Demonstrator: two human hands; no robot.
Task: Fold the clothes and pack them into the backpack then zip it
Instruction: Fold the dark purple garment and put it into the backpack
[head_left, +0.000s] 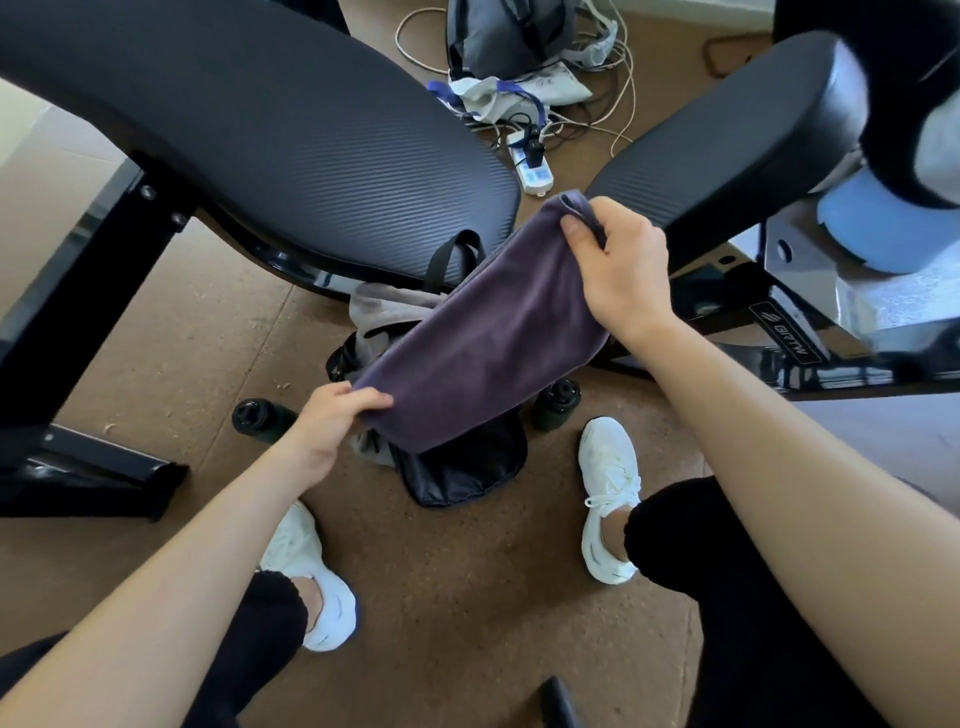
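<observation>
Head view shows the purple cloth (483, 332) stretched slantwise between both hands: the left hand (337, 415) pinches its near end, the right hand (623, 270) grips the far end, higher up. The backpack (467, 467) lies on the floor (467, 597) just below the left hand, under the cloth.

Two hands, left hand (332, 415) and right hand (621, 270), grip opposite ends of a folded purple cloth (483, 332) above an open dark backpack (462, 467) on the floor.

I take this for a home workout room: two padded black weight benches (291, 135) on a cork-like floor (467, 597), with a power strip (535, 174) among loose cables (618, 78).
</observation>
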